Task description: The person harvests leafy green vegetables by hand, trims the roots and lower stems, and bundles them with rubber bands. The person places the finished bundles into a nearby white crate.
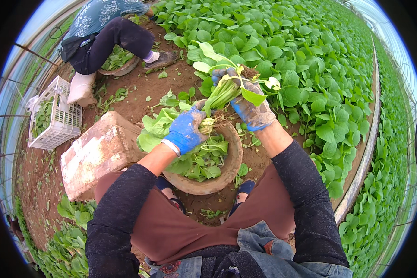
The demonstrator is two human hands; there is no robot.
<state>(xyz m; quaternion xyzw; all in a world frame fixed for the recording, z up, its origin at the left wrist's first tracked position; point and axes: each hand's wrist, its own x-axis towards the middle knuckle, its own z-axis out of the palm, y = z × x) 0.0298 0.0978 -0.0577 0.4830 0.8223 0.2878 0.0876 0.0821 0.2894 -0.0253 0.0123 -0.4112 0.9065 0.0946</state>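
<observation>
In a soiled blue work glove, my left hand (186, 129) grips a bunch of leafy greens (156, 127) by the stems, its leaves spreading to the left and its root ends to the right. My right hand (252, 104), gloved alike, holds a second bunch of greens (224, 92) with soil-caked roots at the top. Some yellowed leaves hang around that bunch. The two bunches come close together above a round, mud-stained basin (233, 163). Loose green leaves (205, 163) lie in the basin, which stands between my feet.
A dense bed of leafy plants (285, 52) grows ahead and right, bordered by a pale strip (363, 166). At left are a worn, dirty block (100, 151) and a white plastic crate (60, 114) holding greens. Another person (107, 38) sits upper left beside a second basin (121, 69).
</observation>
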